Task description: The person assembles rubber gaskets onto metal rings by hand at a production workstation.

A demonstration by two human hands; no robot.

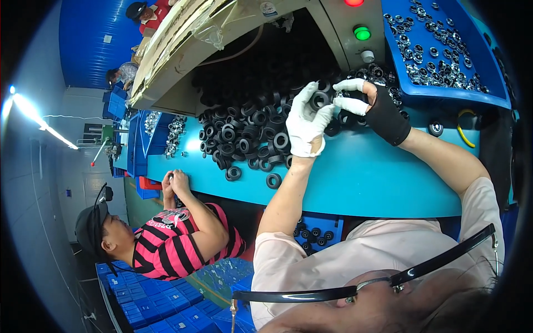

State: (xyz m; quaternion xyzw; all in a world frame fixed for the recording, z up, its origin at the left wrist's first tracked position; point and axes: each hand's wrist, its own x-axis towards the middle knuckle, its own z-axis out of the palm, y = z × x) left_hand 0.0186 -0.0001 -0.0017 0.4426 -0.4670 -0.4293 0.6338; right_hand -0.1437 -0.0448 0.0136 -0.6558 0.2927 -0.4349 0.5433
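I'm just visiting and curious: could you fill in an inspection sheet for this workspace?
Surface: teal tabletop, bare along much of its near edge.
Job's things: heaped black rings; shiny metal parts in a blue bin, upper right.
Clutter: a yellow band and a small wheel lie at the right.
Left hand: gloved in white, holding a black ring between thumb and finger.
Right hand: black glove, white-covered fingertips; whether it grips anything is unclear.
Cables: thin white cord, far left.
Surroundings: person in a striped shirt at the left; green light lit.
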